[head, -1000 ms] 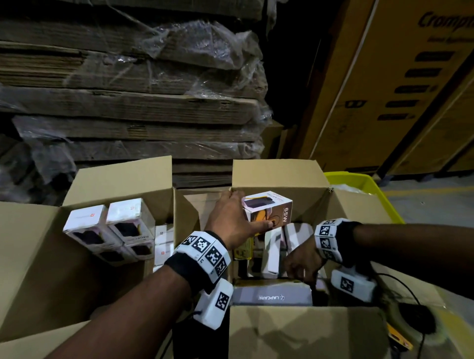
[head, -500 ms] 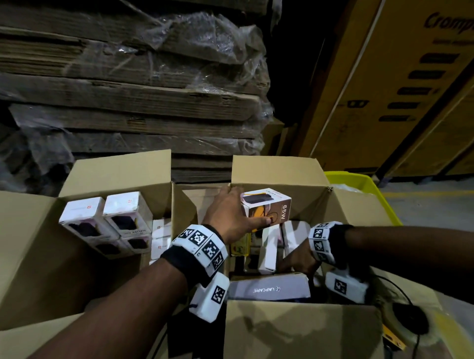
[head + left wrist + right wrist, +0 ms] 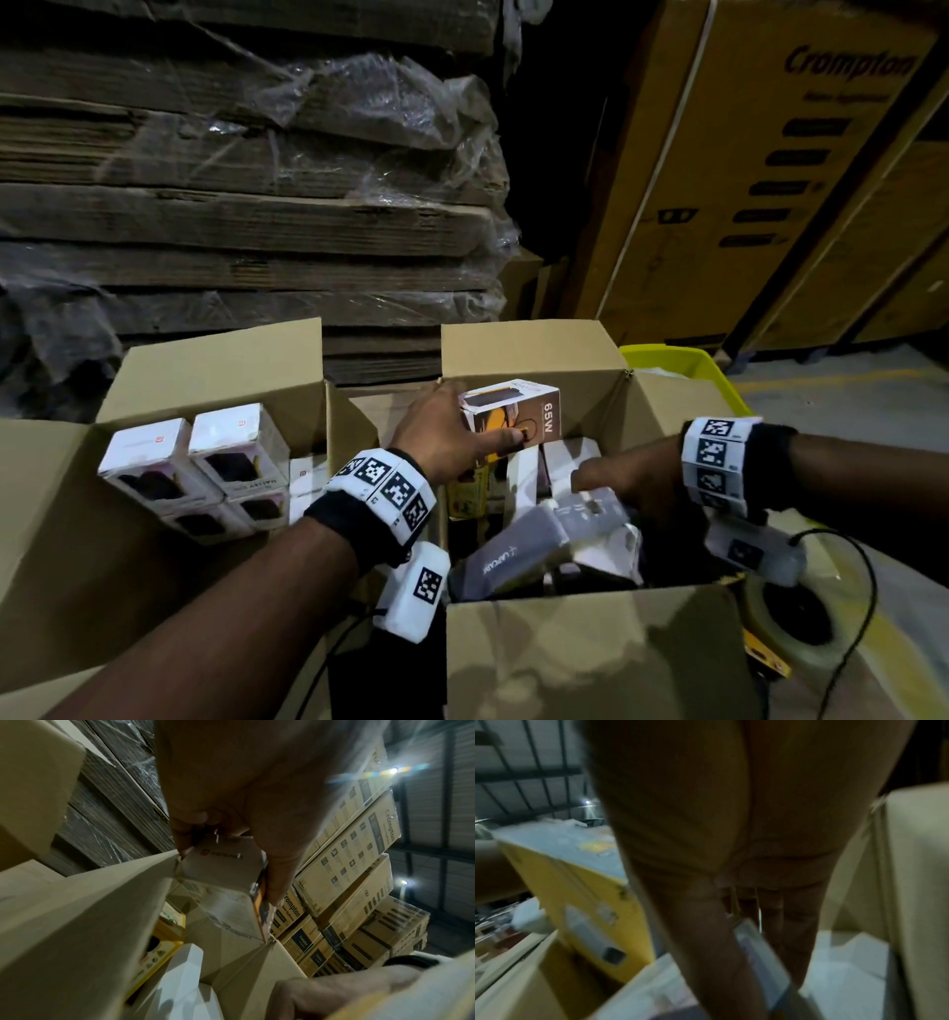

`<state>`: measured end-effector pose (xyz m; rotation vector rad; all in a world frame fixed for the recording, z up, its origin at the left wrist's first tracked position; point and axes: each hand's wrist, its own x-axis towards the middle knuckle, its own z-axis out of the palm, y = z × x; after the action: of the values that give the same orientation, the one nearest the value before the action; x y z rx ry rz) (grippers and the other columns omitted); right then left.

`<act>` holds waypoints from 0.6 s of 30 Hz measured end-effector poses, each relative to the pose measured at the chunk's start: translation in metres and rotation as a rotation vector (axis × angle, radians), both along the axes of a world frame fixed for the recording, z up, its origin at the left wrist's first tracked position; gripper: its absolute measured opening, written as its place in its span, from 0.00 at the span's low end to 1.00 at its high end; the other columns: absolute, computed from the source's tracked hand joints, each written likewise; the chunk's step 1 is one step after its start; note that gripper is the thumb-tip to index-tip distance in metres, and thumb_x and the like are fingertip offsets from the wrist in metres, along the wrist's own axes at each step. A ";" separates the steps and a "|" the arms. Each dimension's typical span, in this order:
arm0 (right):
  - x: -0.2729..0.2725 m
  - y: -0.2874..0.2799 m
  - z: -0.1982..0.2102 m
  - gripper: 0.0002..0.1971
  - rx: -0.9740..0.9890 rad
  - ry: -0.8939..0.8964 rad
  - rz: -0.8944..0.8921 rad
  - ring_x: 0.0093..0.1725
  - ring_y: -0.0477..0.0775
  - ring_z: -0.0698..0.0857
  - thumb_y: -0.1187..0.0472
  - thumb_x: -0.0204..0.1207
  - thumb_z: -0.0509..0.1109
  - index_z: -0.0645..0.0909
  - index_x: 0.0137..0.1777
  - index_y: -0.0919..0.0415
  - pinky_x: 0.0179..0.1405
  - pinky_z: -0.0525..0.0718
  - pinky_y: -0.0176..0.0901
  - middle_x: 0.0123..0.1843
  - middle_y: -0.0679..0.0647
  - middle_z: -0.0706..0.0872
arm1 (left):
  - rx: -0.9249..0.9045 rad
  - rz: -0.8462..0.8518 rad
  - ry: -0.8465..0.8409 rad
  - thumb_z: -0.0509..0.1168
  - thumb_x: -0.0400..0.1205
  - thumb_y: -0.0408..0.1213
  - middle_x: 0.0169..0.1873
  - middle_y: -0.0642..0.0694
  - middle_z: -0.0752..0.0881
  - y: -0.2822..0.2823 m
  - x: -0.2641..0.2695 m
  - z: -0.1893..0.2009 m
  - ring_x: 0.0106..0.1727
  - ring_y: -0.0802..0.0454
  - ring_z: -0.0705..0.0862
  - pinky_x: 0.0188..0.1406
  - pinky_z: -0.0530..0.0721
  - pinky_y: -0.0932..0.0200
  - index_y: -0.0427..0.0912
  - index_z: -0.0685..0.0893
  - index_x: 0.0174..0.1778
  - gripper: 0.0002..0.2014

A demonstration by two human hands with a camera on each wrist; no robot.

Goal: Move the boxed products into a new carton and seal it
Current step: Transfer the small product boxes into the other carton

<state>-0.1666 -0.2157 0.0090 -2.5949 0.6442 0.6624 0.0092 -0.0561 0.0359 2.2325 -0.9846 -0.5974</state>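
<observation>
your left hand grips the 65w box, lifted a little higher than a second ago above the right-hand carton. your right hand, earlier sunk among the products below, has come up grasping a grey-white box just under its fingers. both boxes look ready to cross to the left carton, where white boxes already stand.
</observation>
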 end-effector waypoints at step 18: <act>-0.031 -0.024 0.107 0.30 0.207 -0.684 -0.266 0.59 0.42 0.81 0.65 0.63 0.83 0.70 0.61 0.58 0.48 0.85 0.32 0.58 0.49 0.81 | -0.349 0.132 -0.041 0.82 0.64 0.55 0.67 0.48 0.73 0.035 0.009 0.023 0.63 0.55 0.76 0.67 0.76 0.58 0.45 0.67 0.71 0.45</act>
<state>-0.1979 -0.2401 0.1163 -2.2678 0.6252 -0.2333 0.0182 -0.0212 0.0588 1.9852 -0.8776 -0.2959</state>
